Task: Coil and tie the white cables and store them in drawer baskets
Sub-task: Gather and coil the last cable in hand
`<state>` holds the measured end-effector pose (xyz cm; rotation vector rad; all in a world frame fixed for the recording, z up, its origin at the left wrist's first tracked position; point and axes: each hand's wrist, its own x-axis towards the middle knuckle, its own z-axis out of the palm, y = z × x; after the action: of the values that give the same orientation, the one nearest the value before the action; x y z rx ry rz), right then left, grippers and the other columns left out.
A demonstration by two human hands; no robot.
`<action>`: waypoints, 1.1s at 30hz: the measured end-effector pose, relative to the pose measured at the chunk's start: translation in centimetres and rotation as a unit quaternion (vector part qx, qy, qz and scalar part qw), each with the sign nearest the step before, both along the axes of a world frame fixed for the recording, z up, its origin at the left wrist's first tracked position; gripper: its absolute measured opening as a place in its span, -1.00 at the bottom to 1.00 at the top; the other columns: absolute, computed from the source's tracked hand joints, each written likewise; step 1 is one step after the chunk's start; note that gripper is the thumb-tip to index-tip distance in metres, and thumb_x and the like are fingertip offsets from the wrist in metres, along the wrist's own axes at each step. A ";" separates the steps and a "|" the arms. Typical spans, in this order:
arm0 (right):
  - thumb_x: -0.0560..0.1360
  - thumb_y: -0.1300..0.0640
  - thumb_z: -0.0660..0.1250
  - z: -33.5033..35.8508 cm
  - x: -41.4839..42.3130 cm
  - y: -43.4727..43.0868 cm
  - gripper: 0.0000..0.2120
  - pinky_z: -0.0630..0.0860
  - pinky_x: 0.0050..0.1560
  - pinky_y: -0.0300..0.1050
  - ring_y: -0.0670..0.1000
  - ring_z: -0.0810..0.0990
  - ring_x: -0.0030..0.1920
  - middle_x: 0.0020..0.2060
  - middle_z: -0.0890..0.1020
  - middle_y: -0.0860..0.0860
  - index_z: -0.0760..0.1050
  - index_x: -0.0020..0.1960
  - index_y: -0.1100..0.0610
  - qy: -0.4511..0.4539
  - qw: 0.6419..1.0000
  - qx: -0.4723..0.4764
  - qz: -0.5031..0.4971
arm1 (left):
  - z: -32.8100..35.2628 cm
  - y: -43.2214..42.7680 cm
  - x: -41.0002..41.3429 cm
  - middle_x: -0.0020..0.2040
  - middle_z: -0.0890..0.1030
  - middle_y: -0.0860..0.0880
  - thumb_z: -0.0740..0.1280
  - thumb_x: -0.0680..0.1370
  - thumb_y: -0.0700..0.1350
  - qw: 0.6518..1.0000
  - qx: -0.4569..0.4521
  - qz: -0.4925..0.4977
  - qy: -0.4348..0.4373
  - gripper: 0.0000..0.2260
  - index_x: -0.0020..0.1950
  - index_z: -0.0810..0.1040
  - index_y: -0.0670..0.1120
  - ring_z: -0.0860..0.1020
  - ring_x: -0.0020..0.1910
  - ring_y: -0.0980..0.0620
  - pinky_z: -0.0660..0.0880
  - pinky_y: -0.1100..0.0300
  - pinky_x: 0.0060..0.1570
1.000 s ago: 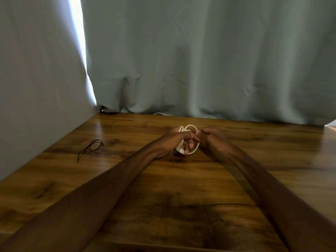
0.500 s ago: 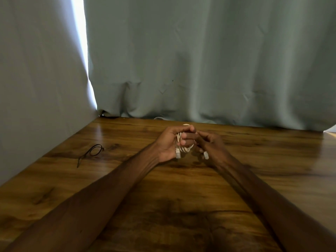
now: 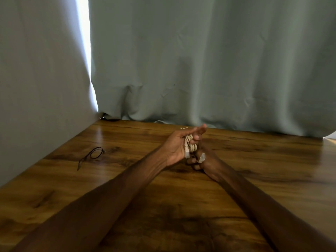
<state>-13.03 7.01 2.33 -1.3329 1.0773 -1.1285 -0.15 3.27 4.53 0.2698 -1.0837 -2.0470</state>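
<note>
1. Two hands in view, both bare, stretched out over one brown wood-grain bench [image 3: 272, 179].
2. One white coiled cable [image 3: 191, 145], a small bundle of several loops. It's up off the bench, sitting in the left hand [image 3: 177, 145].
3. The left hand's fingers [image 3: 196, 138] are curled round the coil and gripping it, with the thumb sticking out straight above.
4. Two white plug ends show. One [image 3: 187, 154] hangs out of the bottom of the coil, the other [image 3: 202, 157] lies against the right hand [image 3: 206, 163].
5. The right hand is tucked just under and behind the left, touching it. Its fingers look curled in, but honestly I can't tell if they're actually pinching that plug or it's only resting there.
6. One thin black tie loop [image 3: 93, 154] lies flat on the bench, well off to the left of the hands.
7. One grey-green fabric curtain [image 3: 200, 70] hangs across the back, with a bright gap at its left edge.
8. A short white bit [image 3: 160, 122] pokes out under the curtain hem. It's too cut off to say what it is.
</note>
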 end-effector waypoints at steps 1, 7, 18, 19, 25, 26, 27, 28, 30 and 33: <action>0.67 0.25 0.12 0.0 -0.1 0.1 -0.86 0.16 -0.51 -0.31 -0.12 0.35 -0.44 -0.32 0.51 -0.04 0.45 0.08 0.12 0.016 1.000 0.000 0.022 | 0.1 -0.1 0.1 -0.07 0.60 0.01 0.22 0.65 -0.21 1.000 0.006 0.017 0.001 -0.75 0.26 0.58 -0.22 0.41 -0.37 0.19 0.42 0.37 -0.36; 0.63 0.35 0.20 0.5 0.7 0.7 -0.87 0.22 -0.54 -0.31 -0.11 0.40 -0.41 -0.27 0.56 0.01 0.48 0.09 0.19 0.124 0.989 0.001 0.084 | -0.1 -0.7 0.4 0.10 0.65 -0.05 0.28 0.56 -0.28 0.996 0.021 0.088 0.006 -0.73 0.24 0.51 -0.34 0.43 -0.32 0.18 0.49 0.40 -0.35; 0.57 0.33 0.38 1.5 1.5 1.8 -0.80 0.71 -0.22 -0.06 0.19 0.74 -0.15 -0.10 0.74 0.25 0.57 0.19 0.27 -0.007 0.997 0.060 -0.042 | 0.0 -0.7 0.1 0.24 0.68 -0.17 0.21 0.68 -0.30 0.975 0.029 0.218 -0.017 -0.81 0.29 0.41 -0.24 0.72 -0.01 0.02 0.65 -0.13 -0.01; 0.58 0.30 0.37 1.5 1.5 1.8 -0.82 0.70 -0.20 -0.05 0.16 0.74 -0.16 -0.10 0.74 0.26 0.59 0.17 0.29 -0.011 0.997 0.065 -0.048 | 0.0 -0.8 0.1 0.23 0.69 -0.17 0.22 0.68 -0.30 0.974 0.027 0.225 -0.020 -0.81 0.29 0.41 -0.25 0.73 -0.02 0.02 0.63 -0.16 0.10; 0.60 0.34 0.27 1.9 1.8 2.3 -0.81 0.71 -0.11 -0.07 0.18 0.76 -0.06 -0.05 0.73 0.30 0.60 0.12 0.40 -0.114 0.991 0.069 -0.017 | -0.2 -1.2 0.4 0.17 0.67 -0.22 0.18 0.66 -0.37 0.955 0.039 0.294 -0.007 -0.68 0.42 0.28 -0.34 0.69 -0.02 -0.09 0.66 0.22 -0.16; 0.60 0.37 0.26 1.9 2.0 2.3 -0.81 0.71 -0.09 -0.07 0.20 0.76 -0.03 -0.05 0.73 0.30 0.60 0.13 0.41 -0.106 0.993 0.054 -0.009 | -0.3 -1.2 0.6 0.15 0.67 -0.20 0.17 0.67 -0.37 0.953 0.045 0.299 -0.007 -0.68 0.43 0.28 -0.34 0.69 -0.03 -0.08 0.66 0.22 -0.19; 0.59 0.40 0.26 1.9 2.1 2.3 -0.81 0.71 -0.07 -0.07 0.20 0.75 -0.02 -0.05 0.73 0.31 0.60 0.13 0.42 -0.096 0.995 0.038 -0.007 | -0.4 -1.2 0.7 0.13 0.67 -0.19 0.17 0.67 -0.36 0.952 0.046 0.302 -0.010 -0.67 0.43 0.28 -0.33 0.70 -0.05 -0.07 0.65 0.22 -0.21; 0.58 0.42 0.28 1.9 2.2 2.2 -0.82 0.72 -0.05 -0.06 0.20 0.75 -0.02 -0.05 0.73 0.30 0.60 0.12 0.42 -0.080 0.997 0.021 -0.008 | -0.4 -1.2 0.8 0.14 0.67 -0.18 0.17 0.67 -0.36 0.951 0.047 0.304 -0.014 -0.67 0.44 0.28 -0.32 0.70 -0.06 -0.05 0.65 0.22 -0.23; 0.52 0.43 0.39 1.7 2.1 2.2 -0.84 0.72 -0.06 -0.02 0.17 0.75 -0.06 -0.07 0.73 0.29 0.61 0.10 0.37 -0.045 0.999 -0.009 -0.019 | -0.5 -1.0 0.8 0.18 0.67 -0.18 0.19 0.67 -0.35 0.953 0.052 0.298 -0.022 -0.64 0.47 0.27 -0.29 0.70 -0.08 -0.03 0.64 0.22 -0.27; 0.45 0.37 0.52 1.1 1.9 2.2 -0.81 0.72 -0.16 0.05 0.11 0.74 -0.19 -0.16 0.73 0.19 0.65 0.05 0.23 0.076 0.990 -0.108 -0.040 | -0.9 -1.2 0.2 0.22 0.67 -0.16 0.20 0.68 -0.31 0.959 0.046 0.274 -0.048 -0.62 0.49 0.26 -0.24 0.71 -0.05 -0.01 0.66 0.14 -0.25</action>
<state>-11.12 9.20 3.41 -1.5779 1.1516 -1.2466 0.02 2.06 3.59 0.6468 -0.8488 -1.5959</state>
